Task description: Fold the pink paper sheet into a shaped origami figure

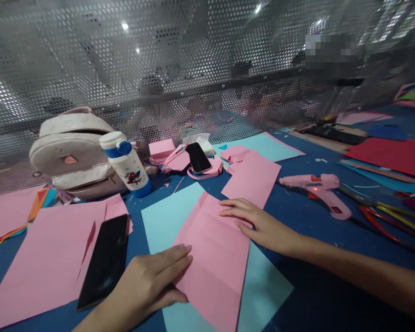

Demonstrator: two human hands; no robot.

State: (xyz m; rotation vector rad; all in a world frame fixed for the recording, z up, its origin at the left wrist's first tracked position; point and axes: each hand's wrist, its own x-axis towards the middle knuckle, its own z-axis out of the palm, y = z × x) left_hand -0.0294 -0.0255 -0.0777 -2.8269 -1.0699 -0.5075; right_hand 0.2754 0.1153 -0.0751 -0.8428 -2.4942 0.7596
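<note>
A pink sheet of paper with faint crease lines lies at a slant over a light blue sheet. At its left edge, my left hand rests with fingers stretched onto the paper and the thumb apart, nearer the lower edge. My right hand lies across the upper right part of the pink sheet, fingers extended and slightly spread. Neither hand is closed around anything. Just beyond the right hand is another pink piece of paper. To the right lies a pink glue gun with a lit orange light.
A black phone lies on pink paper at left. Behind stand a bottle and a pale backpack. A second phone rests among pink pieces. Scissors lie right; a perforated metal screen rises behind.
</note>
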